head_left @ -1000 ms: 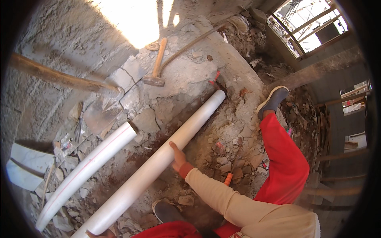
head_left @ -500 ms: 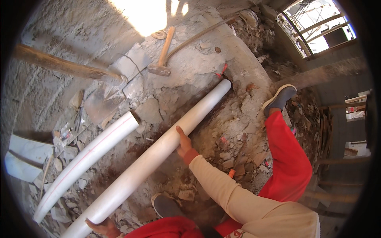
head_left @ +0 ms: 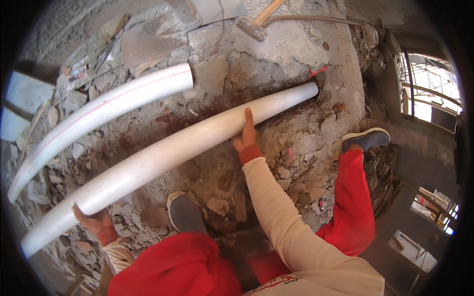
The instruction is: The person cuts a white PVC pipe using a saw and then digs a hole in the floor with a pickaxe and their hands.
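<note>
A long white plastic pipe (head_left: 163, 153) lies slantwise across the view, its far end at a hole by the concrete edge. My right hand (head_left: 246, 135) grips it from the near side around the middle, thumb up along its wall. Closer to its near left end, my left hand (head_left: 96, 222) clasps the pipe from below, the thumb showing on its side. The fingers of both hands are partly hidden under the pipe. A second white pipe (head_left: 106, 103), marked with a red line, rests on the rubble beyond and touches neither hand.
A wooden-handled hammer (head_left: 253, 28) lies on the broken concrete at the top, near a shovel (head_left: 153, 42). Pale tile pieces (head_left: 27, 93) are at the far left. Loose rubble (head_left: 217, 204) surrounds my shoes (head_left: 186, 212). Window openings (head_left: 432, 91) show at right.
My view has turned, so both pipes sit flatter and higher in it. My left hand and forearm show more fully. Both hands keep their hold on the long pipe.
</note>
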The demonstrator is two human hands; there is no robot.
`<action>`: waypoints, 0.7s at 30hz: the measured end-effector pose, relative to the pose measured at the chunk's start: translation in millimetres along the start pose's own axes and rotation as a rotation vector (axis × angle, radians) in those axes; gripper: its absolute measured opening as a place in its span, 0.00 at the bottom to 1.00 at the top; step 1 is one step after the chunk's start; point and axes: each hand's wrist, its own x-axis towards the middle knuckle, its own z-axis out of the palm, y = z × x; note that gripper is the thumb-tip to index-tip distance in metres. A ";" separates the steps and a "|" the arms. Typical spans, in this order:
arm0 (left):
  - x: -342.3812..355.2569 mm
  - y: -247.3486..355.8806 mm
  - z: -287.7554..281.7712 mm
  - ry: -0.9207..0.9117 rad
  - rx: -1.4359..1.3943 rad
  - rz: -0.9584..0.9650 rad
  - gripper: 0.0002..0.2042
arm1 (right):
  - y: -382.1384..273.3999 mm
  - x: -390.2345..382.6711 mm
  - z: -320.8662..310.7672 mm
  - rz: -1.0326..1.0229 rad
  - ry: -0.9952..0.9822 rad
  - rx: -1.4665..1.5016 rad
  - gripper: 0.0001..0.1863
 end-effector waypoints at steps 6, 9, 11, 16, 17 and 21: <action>9.2 -10.2 10.7 0.016 0.029 -0.033 0.28 | 5.8 3.5 13.5 -0.079 0.114 -0.054 0.39; 16.7 -16.3 7.2 0.024 0.016 -0.026 0.29 | 7.4 6.1 23.9 -0.102 0.260 -0.115 0.39; 24.8 -18.8 4.0 0.010 0.032 -0.030 0.29 | 6.8 11.8 25.8 -0.101 0.296 -0.206 0.38; 27.7 -21.4 10.9 0.037 0.048 -0.067 0.30 | 5.7 21.0 33.1 -0.130 0.375 -0.267 0.36; 28.2 -21.3 9.0 0.033 0.036 -0.075 0.30 | 5.4 21.3 33.7 -0.135 0.372 -0.259 0.36; 26.6 -20.1 4.7 0.041 0.020 -0.071 0.30 | 7.3 21.1 33.3 -0.152 0.339 -0.234 0.36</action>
